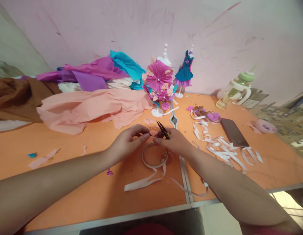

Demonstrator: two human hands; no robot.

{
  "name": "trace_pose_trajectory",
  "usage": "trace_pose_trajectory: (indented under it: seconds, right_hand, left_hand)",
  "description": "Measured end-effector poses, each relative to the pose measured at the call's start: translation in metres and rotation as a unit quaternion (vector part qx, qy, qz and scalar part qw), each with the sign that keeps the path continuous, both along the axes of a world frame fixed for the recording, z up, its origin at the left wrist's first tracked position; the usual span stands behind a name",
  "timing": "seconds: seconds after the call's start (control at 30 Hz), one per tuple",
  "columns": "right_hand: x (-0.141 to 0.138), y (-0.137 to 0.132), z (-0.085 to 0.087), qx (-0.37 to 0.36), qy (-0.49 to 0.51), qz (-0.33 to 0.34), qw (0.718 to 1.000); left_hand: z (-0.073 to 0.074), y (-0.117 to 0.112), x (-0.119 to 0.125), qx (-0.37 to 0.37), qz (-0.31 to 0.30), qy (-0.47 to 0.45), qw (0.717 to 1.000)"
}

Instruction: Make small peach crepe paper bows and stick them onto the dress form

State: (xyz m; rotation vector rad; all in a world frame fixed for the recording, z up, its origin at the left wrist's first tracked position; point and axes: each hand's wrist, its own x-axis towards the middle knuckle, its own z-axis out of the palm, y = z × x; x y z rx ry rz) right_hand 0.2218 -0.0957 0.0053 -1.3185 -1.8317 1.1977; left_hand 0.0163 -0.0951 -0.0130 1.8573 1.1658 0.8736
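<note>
My left hand [129,141] and my right hand [174,142] meet over the middle of the orange table [87,182]. Both pinch a small peach paper piece [153,133] between their fingertips. The right hand also grips small black scissors [162,129] with yellow-green handles, blades pointing up and away. Just below the hands lies a roll of white tape [154,156], with a loose strip [144,182] trailing toward me.
Crepe paper sheets lie piled at the back left: peach [92,107], purple [90,75], teal [127,65]. Two mini mannequins with paper dresses [159,81] [184,71] stand by the wall. At the right are white backing strips [225,147], a phone [233,132], a bottle [236,89] and a small bowl [265,125].
</note>
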Motion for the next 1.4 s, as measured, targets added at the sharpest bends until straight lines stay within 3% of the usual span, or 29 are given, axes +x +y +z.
trace_pose_trajectory:
  seconds: [0.13,0.53,0.73,1.1,1.4]
  right_hand:
    - [-0.0026,-0.0035,0.0008,0.019,-0.019,-0.017,0.999]
    - [-0.0023,-0.0034,0.0030,0.039,-0.056,-0.035,0.997]
    - [-0.0023,-0.0038,0.0019,0.051,-0.083,-0.015,0.995]
    - [-0.0022,-0.0035,-0.0013,0.042,-0.088,-0.018,0.995]
    - [-0.0050,-0.0052,0.0023,0.051,-0.059,-0.065,0.995]
  left_hand:
    - [-0.0053,0.0020,0.0008,-0.080,-0.002,-0.046,0.996]
    - [0.0010,-0.0009,0.0017,-0.011,0.030,0.030,0.999]
    - [-0.0045,0.0004,0.0018,-0.071,0.007,-0.035,0.997]
    - [0.0032,-0.0014,0.0033,-0.034,0.036,0.042,0.998]
    - [-0.0065,0.0030,0.0003,-0.034,0.042,0.021,0.998]
